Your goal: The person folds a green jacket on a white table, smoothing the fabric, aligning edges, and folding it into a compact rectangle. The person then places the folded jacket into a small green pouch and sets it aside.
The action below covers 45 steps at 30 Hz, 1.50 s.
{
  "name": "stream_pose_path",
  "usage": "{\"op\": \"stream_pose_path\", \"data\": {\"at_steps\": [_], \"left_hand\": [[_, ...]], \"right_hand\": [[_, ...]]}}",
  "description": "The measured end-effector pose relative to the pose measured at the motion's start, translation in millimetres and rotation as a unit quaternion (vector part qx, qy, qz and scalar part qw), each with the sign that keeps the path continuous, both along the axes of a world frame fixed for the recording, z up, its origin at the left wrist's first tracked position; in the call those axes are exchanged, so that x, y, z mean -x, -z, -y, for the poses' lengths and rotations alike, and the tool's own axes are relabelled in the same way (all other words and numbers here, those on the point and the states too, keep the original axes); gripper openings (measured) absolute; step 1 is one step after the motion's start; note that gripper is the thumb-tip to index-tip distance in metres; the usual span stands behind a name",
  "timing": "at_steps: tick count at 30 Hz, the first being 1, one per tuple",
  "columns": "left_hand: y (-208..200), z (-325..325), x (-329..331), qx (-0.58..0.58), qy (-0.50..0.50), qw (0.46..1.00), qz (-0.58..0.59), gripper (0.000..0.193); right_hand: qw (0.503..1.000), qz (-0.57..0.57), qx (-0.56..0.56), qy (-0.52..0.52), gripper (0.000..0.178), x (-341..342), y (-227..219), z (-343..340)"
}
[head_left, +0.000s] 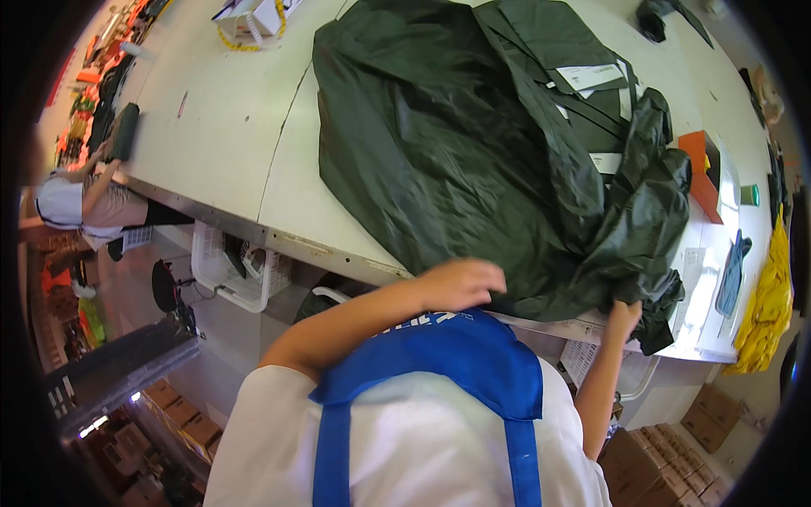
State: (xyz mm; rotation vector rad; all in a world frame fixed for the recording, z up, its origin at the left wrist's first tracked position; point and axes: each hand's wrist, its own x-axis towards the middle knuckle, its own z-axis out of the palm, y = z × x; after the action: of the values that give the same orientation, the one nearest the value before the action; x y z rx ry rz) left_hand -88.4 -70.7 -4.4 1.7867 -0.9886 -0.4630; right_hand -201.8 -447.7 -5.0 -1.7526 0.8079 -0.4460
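A large sheet-like piece of dark green waterproof fabric (439,144) lies spread and rumpled over the table, its near side reaching the front edge. My right hand (625,314) is closed on a bunched part of it at the right. My left hand (465,283) rests at the fabric's near edge, palm down with the fingers loosely stretched and nothing gripped. Beyond the right part of the fabric are flat, folded dark green pieces (541,34) with white paper labels (589,77) on them.
The white table (228,135) has a metal front edge. A white box with yellow measuring tape (253,21) stands far left; an orange box (703,176) and yellow fabric (764,304) are at the right. White baskets (241,270) sit below. Another person (89,198) works at the far left.
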Motion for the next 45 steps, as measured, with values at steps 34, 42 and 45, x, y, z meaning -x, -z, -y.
{"op": "stream_pose_path", "data": {"at_steps": [34,42,45], "left_hand": [[6.7,-50.1,53.0,0.372,-0.268,0.497,-0.737,0.060],[9.6,-54.3,57.1,0.369,-0.278,0.494,-0.737,0.063],[7.0,-57.2,56.6,0.336,-0.292,0.508,-0.737,0.064]], "right_hand": [[0.927,-0.218,-0.247,-0.181,0.016,-29.3,-25.5,-145.7],[0.897,-0.116,-0.405,-0.132,0.014,2.0,-30.8,-132.5],[0.902,-0.131,-0.393,-0.118,0.014,3.1,-32.1,-137.5]]}}
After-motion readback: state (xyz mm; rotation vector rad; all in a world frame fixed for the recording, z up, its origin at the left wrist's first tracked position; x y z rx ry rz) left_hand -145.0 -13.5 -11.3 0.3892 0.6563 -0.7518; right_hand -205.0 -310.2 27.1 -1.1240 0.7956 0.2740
